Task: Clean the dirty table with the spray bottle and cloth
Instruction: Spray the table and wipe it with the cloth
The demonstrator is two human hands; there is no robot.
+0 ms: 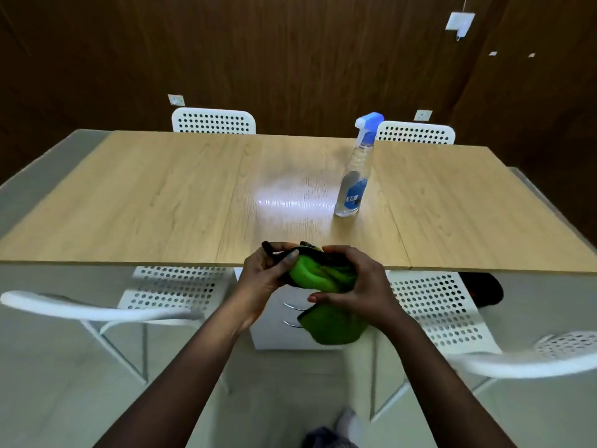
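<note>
Item: cloth (318,277), green with dark edging. Held bunched in the air just above the near edge of the desk (161,195), between both hands; one end hung down below the right hand. Judged to be in the course of folding or gathering into a pad for wiping, not yet on the surface.

Item: left hand (266,274). Fingers (292,255) curled round the cloth's left end and dark border, grasping it.

Item: right hand (358,286). Fingers clenched over the cloth's right side, thumb beneath, grasping it.

Item: spray bottle (353,176), clear body, blue label, blue-and-white trigger head. Stood upright on the desk, right of centre, well apart from the hands; untouched, probably parked within reach of the right hand.

Item: desk, pale wood grain. A bright sheen lay at centre, just left of the bottle; whether wet spray or reflected light could not be told.

Item: white perforated chairs (213,121), at the far and near sides.
</note>
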